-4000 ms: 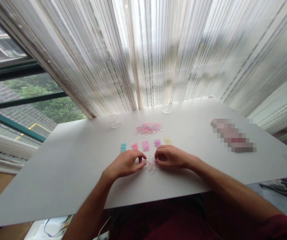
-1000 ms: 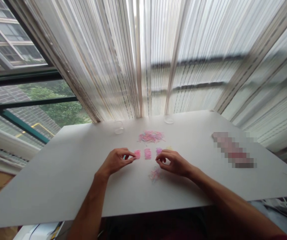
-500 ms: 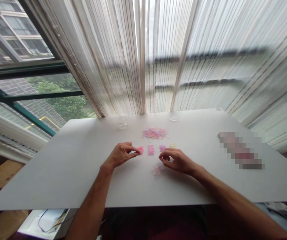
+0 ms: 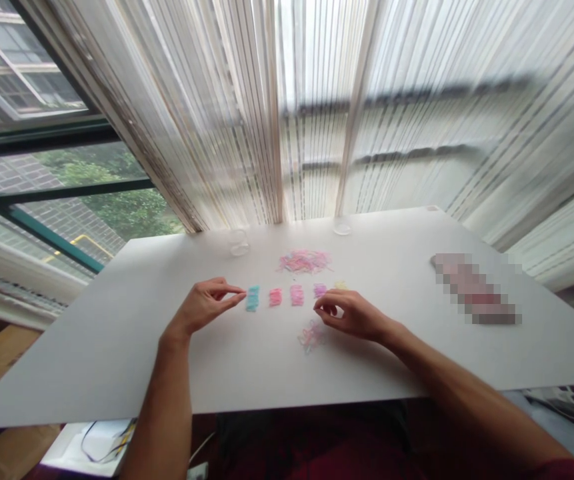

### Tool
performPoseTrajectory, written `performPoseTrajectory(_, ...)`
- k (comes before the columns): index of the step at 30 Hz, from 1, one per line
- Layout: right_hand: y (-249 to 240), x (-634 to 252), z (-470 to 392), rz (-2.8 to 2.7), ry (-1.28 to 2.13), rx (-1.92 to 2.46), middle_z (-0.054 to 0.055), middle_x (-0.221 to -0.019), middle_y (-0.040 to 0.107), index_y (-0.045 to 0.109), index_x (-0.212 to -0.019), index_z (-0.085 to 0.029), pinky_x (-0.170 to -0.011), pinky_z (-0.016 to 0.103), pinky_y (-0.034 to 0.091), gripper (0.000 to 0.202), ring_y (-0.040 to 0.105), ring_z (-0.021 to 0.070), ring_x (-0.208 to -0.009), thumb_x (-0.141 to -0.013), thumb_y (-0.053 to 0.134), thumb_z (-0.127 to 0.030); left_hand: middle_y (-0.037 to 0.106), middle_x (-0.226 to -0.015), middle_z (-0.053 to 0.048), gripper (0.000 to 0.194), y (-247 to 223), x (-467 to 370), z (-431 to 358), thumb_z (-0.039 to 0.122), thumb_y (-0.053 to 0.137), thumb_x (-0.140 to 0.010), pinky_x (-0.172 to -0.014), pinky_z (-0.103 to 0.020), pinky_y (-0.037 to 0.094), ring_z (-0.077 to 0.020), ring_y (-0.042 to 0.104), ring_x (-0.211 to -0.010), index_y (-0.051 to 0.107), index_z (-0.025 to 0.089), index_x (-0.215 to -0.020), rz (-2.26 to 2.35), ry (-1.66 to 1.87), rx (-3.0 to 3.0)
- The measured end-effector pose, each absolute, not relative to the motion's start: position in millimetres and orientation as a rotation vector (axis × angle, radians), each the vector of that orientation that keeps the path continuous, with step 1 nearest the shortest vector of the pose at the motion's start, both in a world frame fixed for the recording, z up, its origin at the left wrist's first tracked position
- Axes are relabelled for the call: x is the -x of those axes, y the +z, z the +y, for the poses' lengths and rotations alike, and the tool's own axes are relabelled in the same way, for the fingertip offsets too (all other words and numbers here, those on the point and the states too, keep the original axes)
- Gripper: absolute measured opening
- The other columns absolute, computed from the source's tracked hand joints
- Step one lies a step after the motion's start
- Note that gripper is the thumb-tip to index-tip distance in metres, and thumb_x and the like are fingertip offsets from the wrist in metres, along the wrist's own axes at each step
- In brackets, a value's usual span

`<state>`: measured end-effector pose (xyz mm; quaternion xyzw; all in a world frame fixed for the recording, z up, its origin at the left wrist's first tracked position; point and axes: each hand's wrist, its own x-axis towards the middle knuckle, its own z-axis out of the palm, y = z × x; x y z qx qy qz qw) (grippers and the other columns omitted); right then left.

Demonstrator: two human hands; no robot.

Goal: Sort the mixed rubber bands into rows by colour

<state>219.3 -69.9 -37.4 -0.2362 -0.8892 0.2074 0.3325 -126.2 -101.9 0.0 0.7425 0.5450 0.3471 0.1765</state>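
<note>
Off the bright-pink strips (image 4: pixel 275 297) slides the left hand (image 4: pixel 197 308), to the turquoise strips (image 4: pixel 253 299), both it and the right hand (image 4: pixel 355 316) finger-curled, grips unclear!

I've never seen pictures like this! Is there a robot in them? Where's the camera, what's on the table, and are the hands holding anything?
There's no robot here, just a person with two bare hands. The camera is worn on the person's head, so we look forward and down, almost through their eyes.

On the white table are little coloured pieces. Five small groups make a row: blue-green, reddish pink, lighter pink, purple and yellow. A big mixed pile lies behind the row, and a smaller mixed pile in front.

The left hand has its fingertips by the blue-green group. The right hand is near the purple one. Anything pinched in them is too small to tell.
</note>
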Motion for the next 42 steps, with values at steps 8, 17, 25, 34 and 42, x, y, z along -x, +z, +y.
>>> performPoseTrajectory(8,-38,-219,-68,-2.334,0.539,0.61,0.0,-0.068,0.063,0.07,-0.086,-0.019,-0.062,0.023,0.045,0.012,0.055,0.0115,-0.06,-0.089,0.059,-0.013,0.045,-0.058,0.004,0.025,-19,124,-113,0.041,0.073,-0.083,-0.048,-0.02,0.032,-0.0078,0.04,-0.052,0.084,0.019,-0.085,1.548,1.004,-2.109)
performPoseTrajectory(17,-36,-218,-70,-2.237,0.517,0.603,0.002,-0.074,0.066,0.069,-0.096,-0.019,-0.064,0.025,0.049,0.008,0.059,0.0136,-0.065,-0.093,0.061,-0.021,0.043,-0.058,0.004,0.025,-2,84,-110,0.041,0.075,-0.086,-0.047,-0.02,0.031,-0.0071,0.037,-0.052,0.083,0.017,-0.088,1.234,1.124,-2.162)
performPoseTrajectory(25,-30,-215,-74,-2.082,0.498,0.582,0.004,-0.08,0.07,0.067,-0.097,-0.02,-0.063,0.026,0.052,0.008,0.062,0.0141,-0.067,-0.093,0.065,-0.027,0.053,-0.061,0.002,0.025,-4,25,-92,0.04,0.072,-0.089,-0.048,-0.02,0.034,-0.0071,0.042,-0.052,0.082,0.017,-0.091,1.006,1.076,-2.257)
performPoseTrajectory(34,-29,-221,-68,-2.066,0.38,0.648,0.001,-0.074,0.067,0.066,-0.087,-0.021,-0.064,0.026,0.052,0.006,0.061,0.0138,-0.066,-0.091,0.062,-0.02,0.052,-0.062,0.003,0.017,6,12,-80,0.03,0.068,-0.088,-0.054,-0.02,0.037,-0.0087,0.044,-0.055,0.078,0.018,-0.086,1.084,0.999,-2.438)
performPoseTrajectory(42,-36,-228,-58,-2.207,0.324,0.636,0.003,-0.078,0.068,0.066,-0.089,-0.021,-0.068,0.028,0.053,0.006,0.063,0.0156,-0.07,-0.091,0.061,-0.017,0.061,-0.068,0.002,0.011,-11,6,-78,0.023,0.066,-0.086,-0.057,-0.02,0.037,-0.0078,0.048,-0.056,0.077,0.021,-0.084,1.21,0.921,-2.695)
